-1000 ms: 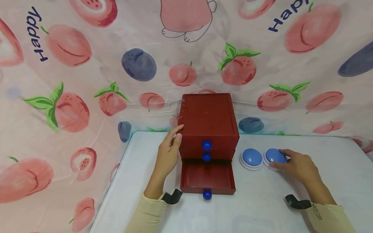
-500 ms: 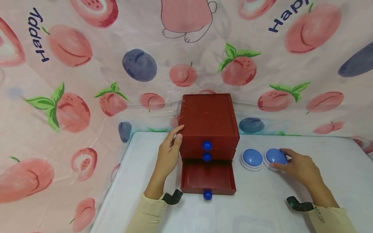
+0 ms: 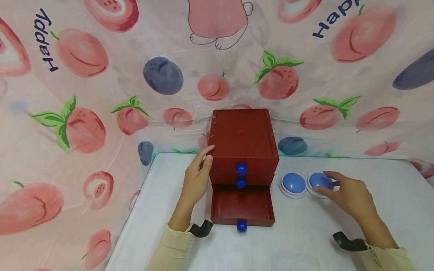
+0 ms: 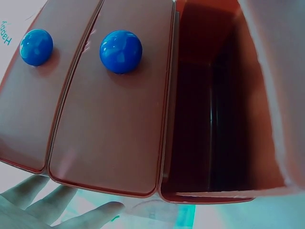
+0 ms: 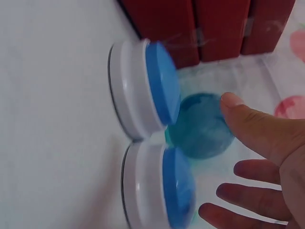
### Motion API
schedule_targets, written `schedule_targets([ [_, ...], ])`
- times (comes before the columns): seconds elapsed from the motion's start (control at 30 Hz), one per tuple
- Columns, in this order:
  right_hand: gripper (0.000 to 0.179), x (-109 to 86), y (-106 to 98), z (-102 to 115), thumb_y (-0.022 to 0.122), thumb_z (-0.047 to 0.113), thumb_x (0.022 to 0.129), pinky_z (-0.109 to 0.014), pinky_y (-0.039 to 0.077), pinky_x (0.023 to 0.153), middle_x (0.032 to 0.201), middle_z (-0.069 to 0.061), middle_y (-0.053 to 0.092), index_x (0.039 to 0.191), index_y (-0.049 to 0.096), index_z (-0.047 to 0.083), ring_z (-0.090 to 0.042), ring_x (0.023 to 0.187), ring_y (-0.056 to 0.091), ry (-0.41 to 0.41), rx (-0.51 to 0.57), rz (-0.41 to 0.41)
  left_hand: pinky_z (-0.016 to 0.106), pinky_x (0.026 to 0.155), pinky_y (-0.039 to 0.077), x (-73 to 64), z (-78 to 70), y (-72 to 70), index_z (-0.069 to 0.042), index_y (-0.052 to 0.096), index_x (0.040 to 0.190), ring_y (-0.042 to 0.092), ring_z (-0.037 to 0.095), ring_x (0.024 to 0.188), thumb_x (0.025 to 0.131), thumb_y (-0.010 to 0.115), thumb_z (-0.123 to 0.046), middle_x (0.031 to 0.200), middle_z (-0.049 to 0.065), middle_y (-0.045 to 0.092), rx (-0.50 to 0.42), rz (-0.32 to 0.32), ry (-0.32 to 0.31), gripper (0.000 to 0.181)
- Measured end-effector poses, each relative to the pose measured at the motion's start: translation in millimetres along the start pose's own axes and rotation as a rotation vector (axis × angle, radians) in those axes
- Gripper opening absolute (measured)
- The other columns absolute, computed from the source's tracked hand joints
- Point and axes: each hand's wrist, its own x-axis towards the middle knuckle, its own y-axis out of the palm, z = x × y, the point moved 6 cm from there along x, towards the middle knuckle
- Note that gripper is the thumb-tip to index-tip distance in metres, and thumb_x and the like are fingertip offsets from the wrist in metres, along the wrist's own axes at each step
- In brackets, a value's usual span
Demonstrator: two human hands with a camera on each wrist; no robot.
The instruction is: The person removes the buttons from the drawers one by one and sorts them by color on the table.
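A dark red drawer cabinet (image 3: 240,133) with blue ball knobs stands at the back of the table, its bottom drawer (image 3: 240,205) pulled out and bare inside. My left hand (image 3: 196,180) rests against the cabinet's left side, fingers fairly straight; in the left wrist view its fingers (image 4: 52,205) lie along the cabinet's edge. To the cabinet's right sit two blue push buttons with white bases, a left one (image 3: 294,183) and a right one (image 3: 320,181). My right hand (image 3: 354,195) hovers over the right button, thumb and fingers spread; the right wrist view shows a gap between them and its blue cap (image 5: 178,188).
The white table (image 3: 291,241) reaches up to a fruit-printed cloth (image 3: 234,60) hanging behind the cabinet. A black bent piece (image 3: 201,229) is at my left cuff, and a similar black piece (image 3: 349,241) at my right.
My right hand has lifted slightly off the right button, its wrist shifting a little towards the lower right. The left hand, cabinet and buttons stay in place.
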Motion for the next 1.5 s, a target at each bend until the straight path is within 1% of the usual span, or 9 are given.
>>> schedule_targets([
  [0.2,0.080,-7.7,3,25,0.076,0.064,0.082,-0.055,0.058,0.072,0.110,-0.025,0.074,0.134,0.063,0.004,-0.043,0.098,0.069,-0.090,0.037,-0.028,0.054,0.112,0.046,0.3,1.9,-0.6,-0.038,0.053,0.146,0.058,0.027,0.135,0.109,0.046,-0.041,0.155,-0.008,0.049,0.005,-0.004,-0.009,0.038],
  [0.27,0.075,-11.4,3,34,0.078,0.060,0.083,-0.055,0.059,0.074,0.111,-0.024,0.074,0.132,0.065,0.005,-0.042,0.098,0.071,-0.127,0.071,-0.041,0.054,0.112,0.046,0.5,2.4,-0.4,-0.038,0.053,0.146,0.058,0.027,0.134,0.109,0.046,-0.041,0.155,-0.008,0.049,0.004,-0.003,-0.006,0.038],
  [0.43,0.064,-18.8,2,53,0.082,0.051,0.083,-0.051,0.062,0.071,0.110,-0.020,0.076,0.128,0.069,0.007,-0.039,0.094,0.073,-0.211,0.155,-0.064,0.054,0.111,0.046,0.4,2.7,-0.8,-0.037,0.053,0.146,0.060,0.027,0.133,0.109,0.046,-0.041,0.155,-0.007,0.049,0.007,-0.006,-0.001,0.038],
  [0.67,0.061,-26.0,7,75,0.081,0.054,0.082,-0.037,0.060,0.070,0.107,-0.009,0.076,0.126,0.072,0.013,-0.024,0.091,0.071,-0.256,0.163,-0.021,0.054,0.110,0.047,-1.0,2.4,-1.7,-0.038,0.053,0.146,0.061,0.027,0.132,0.108,0.047,-0.042,0.155,-0.006,0.050,0.012,-0.011,-0.009,0.038],
  [0.83,0.055,-29.9,11,88,0.083,0.050,0.083,-0.029,0.060,0.073,0.108,-0.003,0.077,0.123,0.073,0.015,-0.015,0.089,0.073,-0.321,0.212,-0.013,0.054,0.111,0.047,-0.5,1.0,-0.8,-0.038,0.052,0.146,0.059,0.027,0.133,0.108,0.046,-0.044,0.155,-0.006,0.049,0.013,-0.002,-0.003,0.038],
  [0.9,0.054,-30.6,13,92,0.083,0.049,0.083,-0.026,0.059,0.073,0.109,-0.001,0.077,0.123,0.074,0.015,-0.011,0.088,0.072,-0.338,0.232,0.000,0.054,0.111,0.047,-0.2,0.9,-0.7,-0.039,0.052,0.146,0.059,0.026,0.133,0.108,0.045,-0.044,0.155,-0.007,0.049,0.015,0.000,-0.003,0.039],
  [1.1,0.053,-34.9,24,107,0.082,0.051,0.082,-0.023,0.059,0.073,0.112,0.003,0.077,0.124,0.073,0.019,0.000,0.087,0.069,-0.405,0.272,0.059,0.053,0.112,0.046,0.3,3.1,-0.7,-0.040,0.052,0.146,0.058,0.026,0.134,0.108,0.045,-0.045,0.155,-0.009,0.048,0.016,0.003,-0.006,0.039],
  [1.27,0.056,-38.6,33,118,0.082,0.050,0.083,-0.025,0.060,0.074,0.114,0.001,0.076,0.126,0.072,0.017,0.002,0.087,0.067,-0.456,0.306,0.125,0.053,0.111,0.046,0.5,2.7,-0.7,-0.040,0.052,0.146,0.059,0.025,0.134,0.108,0.045,-0.046,0.155,-0.010,0.048,0.011,0.003,-0.004,0.039],
  [1.5,0.058,-42.6,45,130,0.080,0.053,0.083,-0.023,0.058,0.070,0.108,0.003,0.076,0.128,0.071,0.017,0.002,0.080,0.064,-0.489,0.363,0.204,0.053,0.111,0.047,0.6,0.6,-1.7,-0.038,0.052,0.146,0.060,0.026,0.132,0.108,0.045,-0.045,0.154,-0.008,0.049,0.017,0.000,0.009,0.039],
])
